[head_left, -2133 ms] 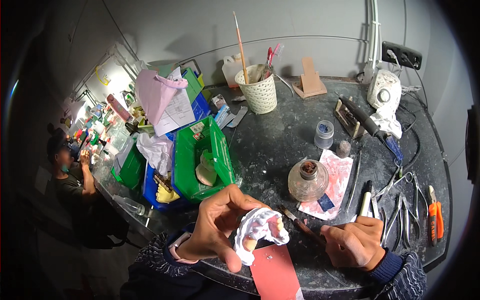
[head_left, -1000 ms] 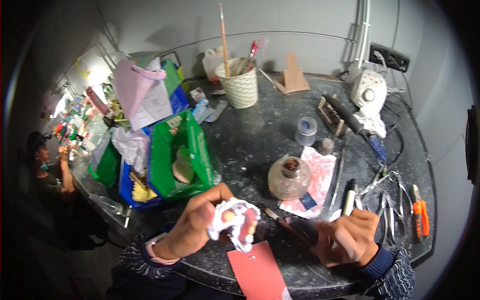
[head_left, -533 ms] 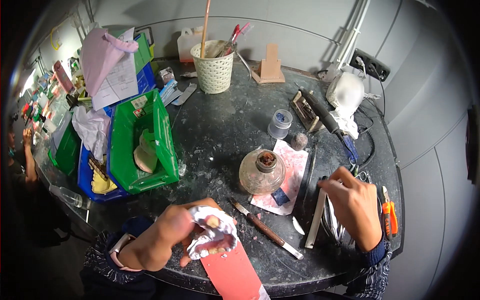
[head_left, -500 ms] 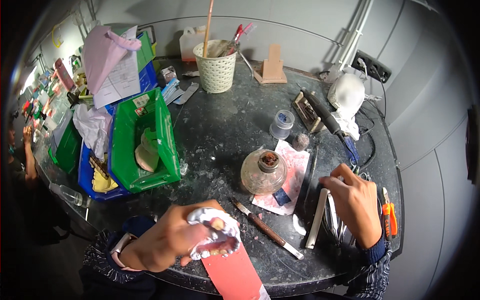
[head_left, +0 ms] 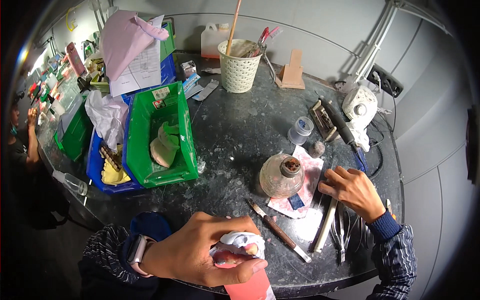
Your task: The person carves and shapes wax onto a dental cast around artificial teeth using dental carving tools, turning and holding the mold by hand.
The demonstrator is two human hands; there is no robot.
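Observation:
My left hand point(head_left: 215, 255) is closed round a dental cast point(head_left: 243, 239) wrapped in white putty, with pink gum and yellowish teeth on it; its thumb lies along the near side. Under that hand a pink wax sheet point(head_left: 247, 289) shows at the table's front edge. My right hand point(head_left: 355, 192) is over the tools at the right, fingers curled together at the upper end of a pale flat stick point(head_left: 327, 225). What they pinch, if anything, is hidden. Thin metal tools point(head_left: 342, 232) lie below that hand. A wooden-handled wax knife point(head_left: 280, 231) lies between the two hands.
A glass spirit burner point(head_left: 281, 177) stands on stained paper point(head_left: 311, 172), near a small jar point(head_left: 300, 131). A green bin point(head_left: 160, 182) and blue bin point(head_left: 95, 170) stand left. Behind are a white basket point(head_left: 240, 72) and a corded handpiece point(head_left: 337, 122). Another person's arm point(head_left: 32, 135) shows far left.
The view has shifted, so the table things sit farther right. My left hand has turned the cast, its thumb now across the near side. My right hand has moved slightly farther from me over the tools.

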